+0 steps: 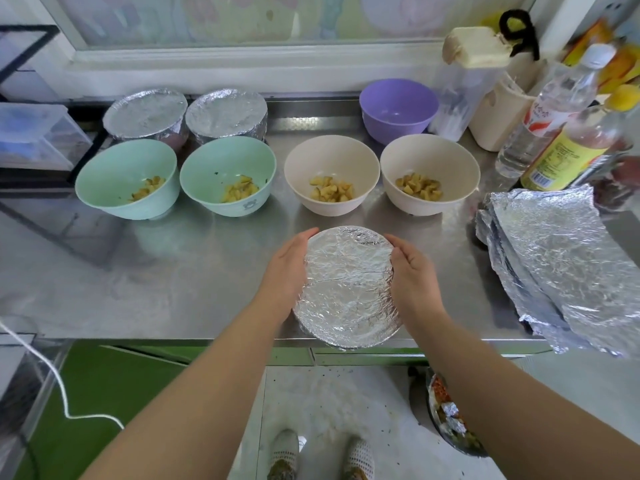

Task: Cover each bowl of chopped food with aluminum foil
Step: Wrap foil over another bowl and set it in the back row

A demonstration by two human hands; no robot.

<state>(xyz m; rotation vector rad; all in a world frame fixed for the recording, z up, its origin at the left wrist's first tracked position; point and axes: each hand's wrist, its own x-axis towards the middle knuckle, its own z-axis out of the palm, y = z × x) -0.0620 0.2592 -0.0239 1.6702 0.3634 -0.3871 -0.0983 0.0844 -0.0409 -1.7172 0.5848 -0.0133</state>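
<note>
A foil-covered bowl (346, 289) sits at the front edge of the steel counter. My left hand (289, 268) presses its left side and my right hand (412, 271) cups its right side. Behind it stand uncovered bowls of chopped food: two green ones (104, 188) (207, 174) and two cream ones (311, 157) (450, 157). Two more foil-covered bowls (145, 114) (227, 114) stand at the back left. A stack of foil sheets (554, 258) lies at the right.
An empty purple bowl (398, 109) stands at the back. Bottles (550, 116), a clear jug (464, 91) and a cream container crowd the back right corner. Clear plastic boxes (34, 133) sit at the far left. A bin (446, 420) stands on the floor below.
</note>
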